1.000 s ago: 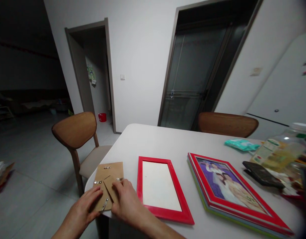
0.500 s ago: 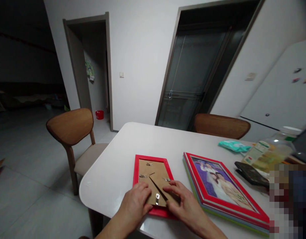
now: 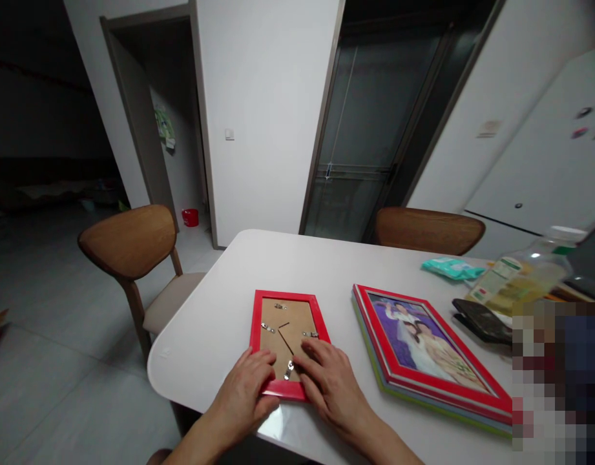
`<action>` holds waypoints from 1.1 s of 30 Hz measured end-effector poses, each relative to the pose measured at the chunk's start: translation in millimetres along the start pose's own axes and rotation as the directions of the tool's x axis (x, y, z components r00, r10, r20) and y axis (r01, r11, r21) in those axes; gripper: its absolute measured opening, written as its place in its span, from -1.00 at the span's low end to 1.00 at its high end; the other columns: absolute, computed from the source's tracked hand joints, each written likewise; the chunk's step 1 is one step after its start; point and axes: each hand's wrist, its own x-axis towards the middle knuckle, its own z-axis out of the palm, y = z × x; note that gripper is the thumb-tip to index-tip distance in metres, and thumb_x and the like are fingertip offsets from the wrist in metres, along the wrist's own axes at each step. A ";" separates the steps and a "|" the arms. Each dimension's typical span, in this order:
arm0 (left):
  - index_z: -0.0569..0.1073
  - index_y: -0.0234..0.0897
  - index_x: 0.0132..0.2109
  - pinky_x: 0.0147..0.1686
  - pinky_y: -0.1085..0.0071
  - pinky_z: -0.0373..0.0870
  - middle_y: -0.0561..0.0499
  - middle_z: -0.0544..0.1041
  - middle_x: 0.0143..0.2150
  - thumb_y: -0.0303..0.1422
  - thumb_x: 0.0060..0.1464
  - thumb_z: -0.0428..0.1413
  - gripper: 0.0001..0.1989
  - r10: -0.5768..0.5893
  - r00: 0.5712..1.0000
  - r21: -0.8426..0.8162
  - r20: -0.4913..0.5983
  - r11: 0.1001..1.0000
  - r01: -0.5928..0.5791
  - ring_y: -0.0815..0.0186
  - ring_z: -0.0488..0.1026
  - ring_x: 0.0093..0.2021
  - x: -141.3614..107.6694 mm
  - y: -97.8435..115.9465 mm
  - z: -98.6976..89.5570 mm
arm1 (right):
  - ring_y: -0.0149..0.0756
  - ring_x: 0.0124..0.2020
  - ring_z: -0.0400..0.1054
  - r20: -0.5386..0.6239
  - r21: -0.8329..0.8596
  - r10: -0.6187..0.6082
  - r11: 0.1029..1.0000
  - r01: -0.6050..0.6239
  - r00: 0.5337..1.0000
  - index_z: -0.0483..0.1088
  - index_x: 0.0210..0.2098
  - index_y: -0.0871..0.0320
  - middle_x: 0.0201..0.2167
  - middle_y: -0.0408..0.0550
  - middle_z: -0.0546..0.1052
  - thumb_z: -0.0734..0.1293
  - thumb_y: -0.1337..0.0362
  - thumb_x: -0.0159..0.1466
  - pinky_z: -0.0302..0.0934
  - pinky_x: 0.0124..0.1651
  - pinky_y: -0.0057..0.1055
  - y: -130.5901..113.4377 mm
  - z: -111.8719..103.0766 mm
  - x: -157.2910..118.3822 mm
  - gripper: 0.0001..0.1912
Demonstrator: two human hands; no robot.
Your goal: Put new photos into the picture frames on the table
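Note:
A red picture frame [image 3: 321, 320] lies back side up on the white table, its brown backing board [image 3: 297, 313] fitted inside the rim. Small metal clips [image 3: 289, 370] sit along the board's edges, and a slanting slit marks the middle. My left hand [image 3: 243, 391] grips the frame's near left corner, fingers over the rim and thumb by the front edge. With its fingers spread, my right hand [image 3: 333, 381] presses on the lower right of the board and rim. To the right rests a stack of frames, topped by a red framed photo [image 3: 427, 342] of people.
A dark wallet-like object [image 3: 481, 321], a teal packet [image 3: 452, 268] and a large clear jug [image 3: 534, 271] of yellowish liquid stand at the table's right. Wooden chairs are at the left [image 3: 130, 242] and far side [image 3: 430, 230]. The table's rounded corner [image 3: 154, 368] is at left.
The backing board's raised flap has been pressed down flat by my right hand, which now lies flatter. My left hand has shifted to the frame's lower left corner. The view has tilted slightly.

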 end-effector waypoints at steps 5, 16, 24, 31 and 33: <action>0.33 -0.26 -0.23 0.10 0.15 0.01 -0.09 0.33 0.03 -0.36 -0.03 0.07 -0.83 0.041 0.999 -0.037 -0.032 0.998 -0.042 0.22 0.20 0.06 -0.2 -11.8 -1.4 | -0.19 -0.02 0.04 0.143 0.060 -0.111 0.993 0.103 0.983 0.30 -0.14 -0.07 -0.04 -0.07 0.25 0.13 0.18 0.18 -0.03 -0.03 -0.19 -12.9 -10.8 8.6 -0.73; 0.34 -0.26 -0.24 0.10 0.16 0.02 -0.07 0.34 0.02 -0.40 -0.07 0.07 -0.82 0.017 0.998 -0.069 -0.053 0.997 -0.021 0.23 0.20 0.05 -2.8 -9.5 -5.4 | -0.22 -0.03 0.09 0.110 0.126 -0.107 0.988 0.093 0.988 0.31 -0.13 0.00 -0.05 -0.05 0.28 0.18 0.19 0.13 -0.02 -0.01 -0.25 -12.4 -12.7 10.0 -0.70; 0.35 -0.27 -0.29 0.11 0.15 -0.02 -0.08 0.34 0.02 -0.43 -0.16 0.11 -0.80 -0.037 0.998 -0.088 -0.043 0.996 0.034 0.19 0.20 0.06 -1.0 -6.0 -6.9 | -0.26 -0.25 0.20 0.016 -0.069 0.253 0.966 -0.251 0.967 0.43 -0.32 0.14 -0.31 0.02 0.38 0.10 0.32 0.18 0.08 -0.18 -0.39 27.8 -4.7 34.3 -0.72; 0.35 -0.26 -0.30 0.11 0.15 -0.02 -0.08 0.36 0.01 -0.41 -0.15 0.11 -0.82 -0.035 0.999 -0.094 -0.032 0.995 0.032 0.19 0.22 0.05 -0.9 -7.6 -6.0 | -0.31 -0.32 0.22 0.035 -0.093 0.294 0.952 -0.290 0.955 0.44 -0.43 0.17 -0.42 -0.01 0.38 0.12 0.38 0.15 0.07 -0.26 -0.46 35.8 -3.1 50.8 -0.73; 0.35 -0.26 -0.30 0.11 0.14 -0.01 -0.07 0.36 0.01 -0.40 -0.15 0.11 -0.83 -0.038 0.999 -0.094 -0.036 0.995 0.035 0.19 0.22 0.05 -0.5 -6.6 -6.6 | -0.32 -0.33 0.22 0.037 -0.088 0.292 0.954 -0.288 0.956 0.43 -0.45 0.17 -0.41 -0.01 0.37 0.13 0.38 0.14 0.07 -0.27 -0.47 36.3 -3.3 52.7 -0.75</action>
